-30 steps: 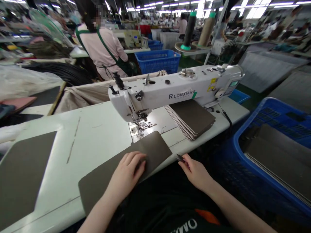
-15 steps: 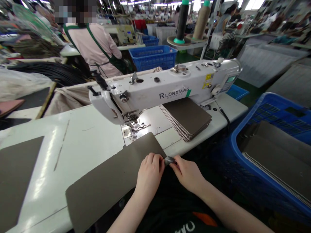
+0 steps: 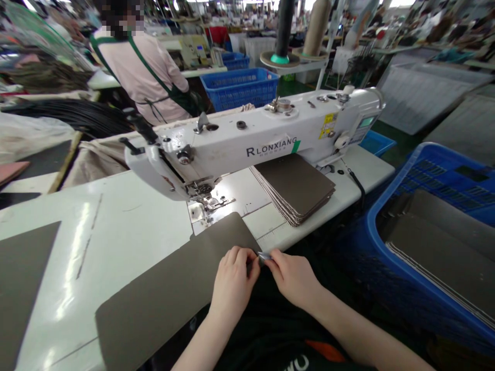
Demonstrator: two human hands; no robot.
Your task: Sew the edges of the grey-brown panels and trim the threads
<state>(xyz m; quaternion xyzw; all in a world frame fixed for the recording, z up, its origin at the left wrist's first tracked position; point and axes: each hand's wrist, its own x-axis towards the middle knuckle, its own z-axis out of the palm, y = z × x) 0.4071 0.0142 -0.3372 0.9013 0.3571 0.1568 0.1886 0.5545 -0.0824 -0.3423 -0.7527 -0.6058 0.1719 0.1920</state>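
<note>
My left fingers (image 3: pixel 234 255) have left mid-panel for its near right corner; my right fingers (image 3: pixel 276 259), pinching a small pointed tool (image 3: pixel 264 255), join them: both work one spot! Whether the left pinch, I can't tell. The brown panel (image 3: pixel 166 278) lies along the bench's (image 3: pixel 143 221) near edge, long axis parallel, pointing toward the stack (image 3: pixel 294 183).

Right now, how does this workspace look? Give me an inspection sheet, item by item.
Surface: white tabletop, shiny at left.
Work things: grey-brown panel in front of the sewing machine; stacked panels partly beneath its arm; another panel at far left.
Clutter: black strips heaped behind the tabletop, left.
Hands: left hand at the grey-brown panel's near right corner, grip unclear; right hand pinches a small metal tool.
Cables: black cord at the tabletop's right end.
Surroundings: blue crate of panels at right; co-worker beyond, facing away.
</note>
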